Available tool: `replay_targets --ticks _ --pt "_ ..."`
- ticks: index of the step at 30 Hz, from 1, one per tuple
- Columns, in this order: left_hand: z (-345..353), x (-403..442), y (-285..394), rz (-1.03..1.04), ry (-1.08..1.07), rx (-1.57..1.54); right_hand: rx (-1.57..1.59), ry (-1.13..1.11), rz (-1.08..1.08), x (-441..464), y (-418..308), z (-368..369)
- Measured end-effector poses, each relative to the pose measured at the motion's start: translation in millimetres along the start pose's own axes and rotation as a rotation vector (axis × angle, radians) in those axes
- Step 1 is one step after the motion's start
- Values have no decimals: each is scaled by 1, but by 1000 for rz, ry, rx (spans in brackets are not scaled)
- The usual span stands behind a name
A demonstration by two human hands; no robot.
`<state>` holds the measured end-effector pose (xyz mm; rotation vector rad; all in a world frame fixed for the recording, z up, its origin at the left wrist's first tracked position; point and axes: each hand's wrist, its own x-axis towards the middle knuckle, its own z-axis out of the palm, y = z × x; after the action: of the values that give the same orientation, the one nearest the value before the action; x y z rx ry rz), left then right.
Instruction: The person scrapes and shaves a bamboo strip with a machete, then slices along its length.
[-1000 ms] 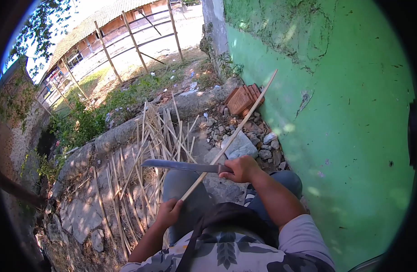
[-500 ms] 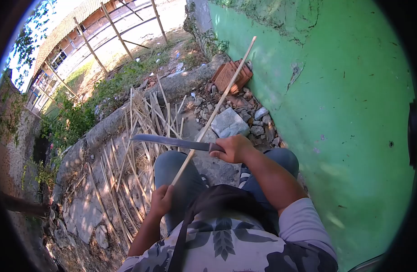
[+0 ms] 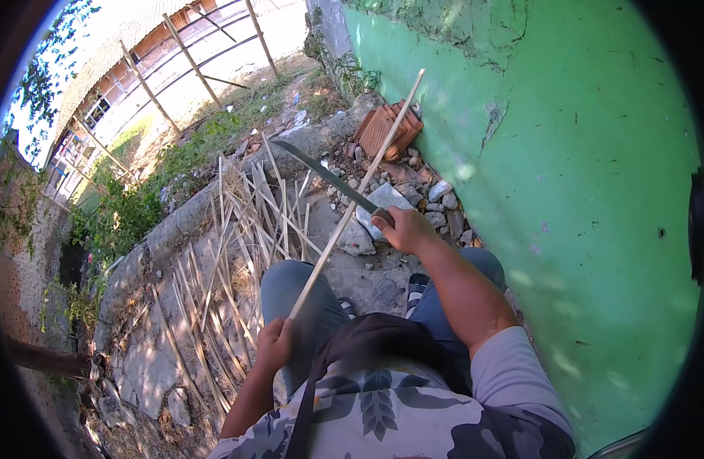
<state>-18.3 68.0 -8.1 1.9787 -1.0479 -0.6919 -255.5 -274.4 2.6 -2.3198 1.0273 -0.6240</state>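
My left hand (image 3: 274, 343) is closed around the lower end of a long pale wooden strip (image 3: 330, 246), which looks like split bamboo. The strip slants up and away to the right, past my left knee. In my right hand (image 3: 404, 230) is the handle of a long machete (image 3: 325, 173). Its dark blade points up and to the left and crosses the strip a little above the strip's middle. Whether the edge touches the strip I cannot tell. Many similar cut strips (image 3: 245, 222) lie in a loose pile on the ground to the left.
A green wall (image 3: 581, 191) rises close on my right. Ahead are a pale stone block (image 3: 386, 200), rubble (image 3: 436, 205) and stacked clay roof tiles (image 3: 388, 131). A low stone ledge (image 3: 180, 218) runs beyond the strips. My knees (image 3: 285, 287) are bent in front of me.
My right hand has moved slightly right, and the machete has swung from nearly level to pointing up and left, crossing the strip farther along. My left hand has stayed nearly in place.
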Motion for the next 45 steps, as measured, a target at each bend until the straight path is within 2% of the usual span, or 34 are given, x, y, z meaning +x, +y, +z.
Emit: replay_targets --ticks 5,8,11,15,18,21,28,31,34,37,40,43,45 --pt "0 -1 17 -43 11 -10 -163 -231 -272 -19 -37 1" --pt "0 -4 13 -56 17 -96 -225 -252 -410 -17 -50 -6" --pt "1 -5 8 -60 39 -92 -180 -221 -295 -6 -37 4" --pt "2 -3 -1 -60 51 -18 -106 -46 -17 6 -16 8" --pt "2 -1 0 -44 21 8 9 0 18 4 -4 8" --pt "1 0 3 -34 8 -21 -30 -63 2 -6 -8 0" --pt "1 -3 13 -95 34 -76 -207 -257 -306 -16 -44 3" --pt "-1 -4 11 -90 32 -104 -199 -248 -291 -10 -39 7" --pt "1 -3 11 -73 34 -115 -207 -205 -162 -4 -33 10" --pt "2 -1 5 -68 28 -99 -85 -166 8 1 -25 9" --pt "1 -2 -1 -54 22 -54 7 -118 -15 -6 -18 8" --pt "1 0 4 -35 13 -31 51 -170 -86 -10 -22 -1" --pt "1 0 3 -59 20 -20 -40 -200 -155 -13 -24 7"
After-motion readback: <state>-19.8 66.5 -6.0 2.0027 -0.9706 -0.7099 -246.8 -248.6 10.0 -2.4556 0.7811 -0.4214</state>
